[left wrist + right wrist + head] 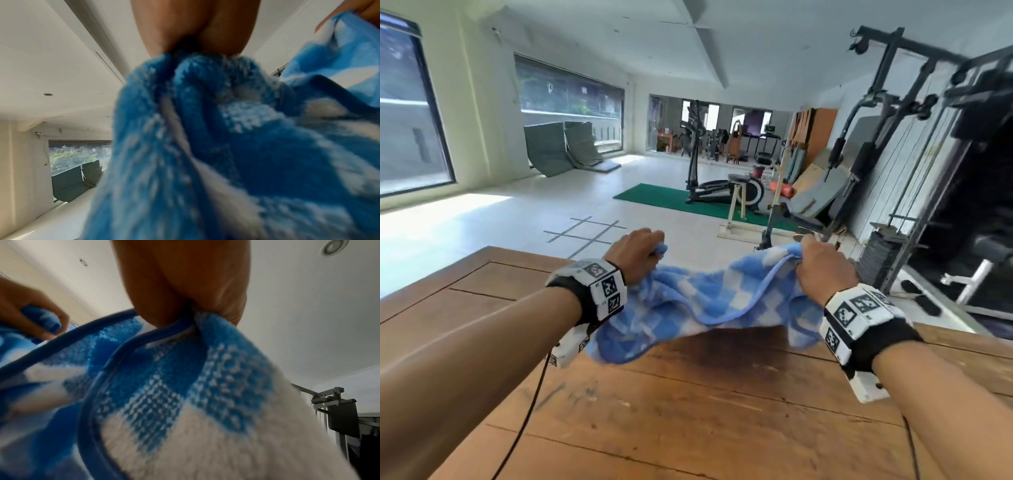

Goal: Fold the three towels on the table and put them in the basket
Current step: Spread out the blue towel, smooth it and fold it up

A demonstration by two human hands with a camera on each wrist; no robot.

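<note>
From the head view, my left hand (637, 256) and right hand (822, 270) each bunch an end of a fluffy blue-and-white checked towel (702, 301), which sags between them above the scuffed, planked wooden worktop (688, 411). At the left wrist, my fingers (180, 30) curl tightly round gathered, deep-piled terry. At the right wrist, my fingers (185, 280) pinch the towel's corner, where a smooth blue bound hem (115, 353) curves round woven squares.
</note>
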